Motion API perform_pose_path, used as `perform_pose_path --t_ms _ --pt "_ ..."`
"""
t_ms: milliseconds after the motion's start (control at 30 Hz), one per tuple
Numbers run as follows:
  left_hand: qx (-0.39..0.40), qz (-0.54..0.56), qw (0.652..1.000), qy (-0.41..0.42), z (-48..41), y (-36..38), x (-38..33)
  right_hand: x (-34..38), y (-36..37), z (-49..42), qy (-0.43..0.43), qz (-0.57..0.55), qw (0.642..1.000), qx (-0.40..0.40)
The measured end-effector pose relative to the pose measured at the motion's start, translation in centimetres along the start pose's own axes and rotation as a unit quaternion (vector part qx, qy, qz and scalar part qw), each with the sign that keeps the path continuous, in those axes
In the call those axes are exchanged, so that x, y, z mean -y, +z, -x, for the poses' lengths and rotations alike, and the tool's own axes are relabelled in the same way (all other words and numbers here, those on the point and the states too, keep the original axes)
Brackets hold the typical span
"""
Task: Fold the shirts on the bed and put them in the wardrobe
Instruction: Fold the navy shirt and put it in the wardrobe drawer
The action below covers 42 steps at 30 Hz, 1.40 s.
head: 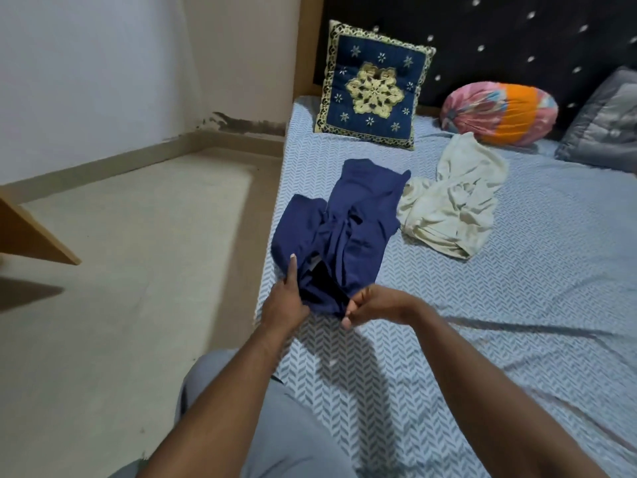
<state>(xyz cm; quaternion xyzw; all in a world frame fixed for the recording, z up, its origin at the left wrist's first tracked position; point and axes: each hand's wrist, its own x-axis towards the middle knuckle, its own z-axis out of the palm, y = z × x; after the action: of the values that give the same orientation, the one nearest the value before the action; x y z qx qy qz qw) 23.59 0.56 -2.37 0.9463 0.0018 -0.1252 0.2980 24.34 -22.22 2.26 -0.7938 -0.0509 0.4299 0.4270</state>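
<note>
Already both hands grip the crumpled blue shirt [339,229] at its near end — left hand [284,303], right hand [370,303] — its length running away up the bed [517,270]; the cream shirt [451,208] lies far right.

Left hand [285,302], right hand [375,304] bare; forearms bare; plain light-grey trousers [269,426].

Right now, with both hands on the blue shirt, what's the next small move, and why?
Probably draw the left hand and right hand apart to spread the blue shirt flat on the bed: both grip its near edge, and it lies bunched, too creased to fold neatly.
</note>
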Motion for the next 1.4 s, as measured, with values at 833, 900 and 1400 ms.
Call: perform_pose_path --t_ms 833,900,1400 --pt "-0.182 -0.114 0.956 0.202 9.2 -2.6 0.5 -2.5 1.4 7.0 0.103 -0.046 0.801 -0.588" --pt "-0.136 -0.092 0.95 0.265 9.5 -1.7 -2.1 -2.4 0.0 9.4 0.076 -0.087 0.767 -0.632" --pt "0.142 -0.029 0.973 0.179 10.0 7.7 -7.1 -12.4 -1.1 17.8 0.081 -0.05 0.727 -0.68"
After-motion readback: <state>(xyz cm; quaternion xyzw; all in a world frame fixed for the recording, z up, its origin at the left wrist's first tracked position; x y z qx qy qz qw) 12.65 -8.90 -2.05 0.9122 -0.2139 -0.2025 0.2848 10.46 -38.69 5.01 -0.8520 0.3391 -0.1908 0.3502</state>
